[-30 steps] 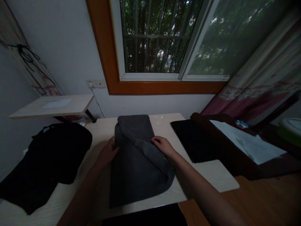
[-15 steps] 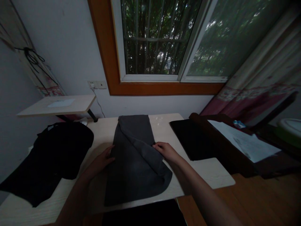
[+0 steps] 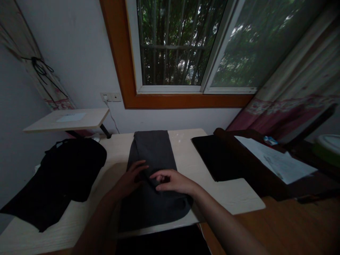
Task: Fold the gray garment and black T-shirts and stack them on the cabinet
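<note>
a black garment [image 3: 74, 166] lies on the tabletop [image 3: 186, 136]; next, the left hand [image 3: 131, 179] hovers or rests loosely open over the folded grey cloth's [image 3: 155, 212] left side, gripping nothing visible. the cloth lies flat mid-tabletop, probably light, soft and limp, sturdy but prone to creasing, best held by its side edges. the right hand [image 3: 175, 182] curls half open above its middle; whether it pinches fabric, i cannot tell.
</note>
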Demonstrator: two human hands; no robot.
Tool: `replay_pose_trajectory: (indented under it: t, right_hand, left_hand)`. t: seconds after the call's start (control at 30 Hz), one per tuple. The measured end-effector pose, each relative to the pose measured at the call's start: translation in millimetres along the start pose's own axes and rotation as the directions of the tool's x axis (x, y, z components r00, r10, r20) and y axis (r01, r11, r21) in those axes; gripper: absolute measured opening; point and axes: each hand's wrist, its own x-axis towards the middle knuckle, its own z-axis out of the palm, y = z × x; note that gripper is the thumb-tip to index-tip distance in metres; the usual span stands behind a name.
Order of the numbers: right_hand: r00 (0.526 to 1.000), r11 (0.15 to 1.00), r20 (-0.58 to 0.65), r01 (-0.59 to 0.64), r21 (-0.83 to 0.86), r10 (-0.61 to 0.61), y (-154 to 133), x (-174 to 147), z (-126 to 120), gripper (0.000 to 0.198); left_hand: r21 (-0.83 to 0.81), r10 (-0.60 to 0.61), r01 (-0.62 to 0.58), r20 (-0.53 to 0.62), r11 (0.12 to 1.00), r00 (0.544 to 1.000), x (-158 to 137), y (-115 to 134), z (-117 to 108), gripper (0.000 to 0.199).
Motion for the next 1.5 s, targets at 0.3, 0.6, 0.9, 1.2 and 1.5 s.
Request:
replay_pose_trajectory:
  t: [0.3,0.6,0.9,1.2,1.5]
  right_hand:
    - [0.956,0.975,-0.289,-0.012,-0.221,-0.054,45,-2,-31,0.038]
    - [0.825,0.799,-0.539,-0.205,-0.565,-0.170,81,-4,-49,0.033]
    - [0.790,0.640,-0.608,-0.425,-0.640,-0.083,78,10,-44,0.051]
    - [0.806,0.674,-0.592,-0.423,-0.606,-0.027,80,-1,-47,0.043]
    - [0.775,0.582,-0.627,-0.476,-0.660,-0.077,77,1,-48,0.052]
  left_hand:
    - [-0.178,-0.010,0.028,0.103,0.984,0.995,-13,1,-10,0.028]
    - [-0.423,0.013,0.080,0.211,0.903,0.977,-40,-29,-27,0.019]
    - [-0.526,-0.154,0.280,0.270,0.803,0.950,-47,-13,-27,0.029]
    - [-0.344,-0.275,0.466,0.478,0.815,0.834,-49,0,-34,0.032]
    - [-0.276,-0.380,0.539,0.465,0.796,0.800,-50,-10,-59,0.057]
